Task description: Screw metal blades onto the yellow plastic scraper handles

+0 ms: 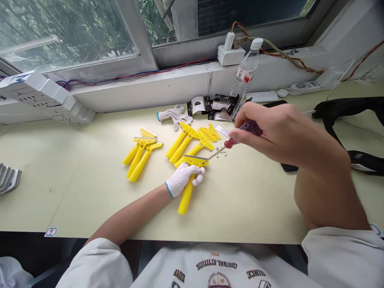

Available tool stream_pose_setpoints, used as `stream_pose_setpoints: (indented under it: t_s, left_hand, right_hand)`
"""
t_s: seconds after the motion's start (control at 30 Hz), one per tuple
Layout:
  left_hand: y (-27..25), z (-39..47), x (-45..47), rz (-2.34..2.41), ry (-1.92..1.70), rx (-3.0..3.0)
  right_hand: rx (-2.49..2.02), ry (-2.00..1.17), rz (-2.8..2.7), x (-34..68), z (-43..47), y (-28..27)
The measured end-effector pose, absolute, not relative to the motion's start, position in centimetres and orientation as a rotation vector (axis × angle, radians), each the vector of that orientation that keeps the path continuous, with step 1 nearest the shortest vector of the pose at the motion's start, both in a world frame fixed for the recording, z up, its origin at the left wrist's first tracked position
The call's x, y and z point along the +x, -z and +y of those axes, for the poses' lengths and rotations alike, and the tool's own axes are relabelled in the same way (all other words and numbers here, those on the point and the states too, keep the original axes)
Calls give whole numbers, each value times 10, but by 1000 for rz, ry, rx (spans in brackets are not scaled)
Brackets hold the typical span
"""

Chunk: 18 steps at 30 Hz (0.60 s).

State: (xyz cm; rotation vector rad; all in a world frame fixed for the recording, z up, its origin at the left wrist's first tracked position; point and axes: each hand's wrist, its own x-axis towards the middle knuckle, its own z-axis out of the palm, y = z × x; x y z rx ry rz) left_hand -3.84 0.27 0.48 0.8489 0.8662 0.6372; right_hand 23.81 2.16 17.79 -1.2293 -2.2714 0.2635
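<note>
My left hand [183, 178], in a white knit glove with a blue cuff, is wrapped round the neck of a yellow scraper [186, 196]. A blade edge runs along the scraper's head. My bare right hand [276, 136] grips the handle of a screwdriver [230, 143], whose tip reaches the right end of that head. Whether the tip sits in a screw is too small to tell. Small screws [220, 152] lie scattered beside the shaft. Just behind are more yellow scraper handles [183, 142] and loose yellow head plates [210, 133]. Several bladed scrapers [141, 156] lie together at the left.
A white glove [174, 115] and black packaging [222, 106] lie towards the windowsill. A plastic bottle [246, 72] stands behind them. White boxes [48, 98] stand at the back left, grey pieces [9, 178] at the left edge. A black strap [351, 108] lies at right.
</note>
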Motion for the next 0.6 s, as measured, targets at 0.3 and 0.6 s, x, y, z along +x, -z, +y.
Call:
stream_pose_setpoints:
  t_s: [0.3,0.6]
  left_hand:
    - [-5,1,-39,846,-653,868]
    - [-8,3,-40,830,-629,889]
  right_hand:
    - [-1181,-548,-1659,261,64,-175]
    - [-2177,-971,-2156,318,150,-86]
